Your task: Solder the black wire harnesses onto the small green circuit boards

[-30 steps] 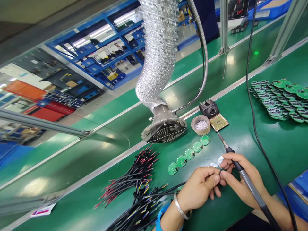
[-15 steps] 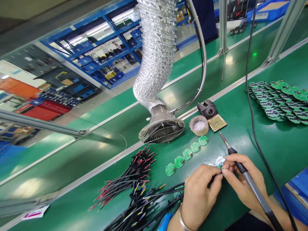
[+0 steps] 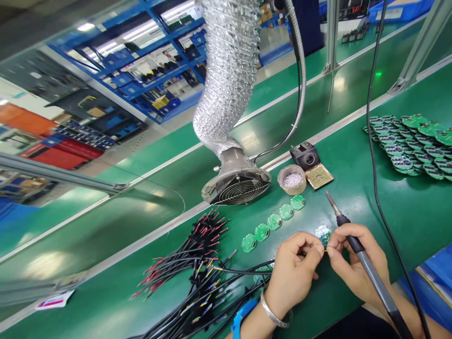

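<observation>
My left hand (image 3: 294,273) pinches the end of a thin black wire (image 3: 247,271) that runs off to the left. My right hand (image 3: 355,261) holds a soldering iron (image 3: 356,245), its tip pointing up and away, while thumb and forefinger meet the left fingertips at the wire's end. A small round green circuit board (image 3: 322,232) lies on the green mat just beyond the fingertips. A row of several round green boards (image 3: 273,221) lies to the left of it.
A bundle of black wires with red and yellow ends (image 3: 201,268) lies at the left. A silver fume duct with a fan grille (image 3: 236,188) hangs over the bench. A solder-filled tape ring (image 3: 292,180), an iron stand with sponge (image 3: 312,165) and stacked boards (image 3: 413,146) lie beyond.
My hands have stayed together at the wire's end; the left fingers shifted slightly and the wire now runs straighter. The view moved a little.
</observation>
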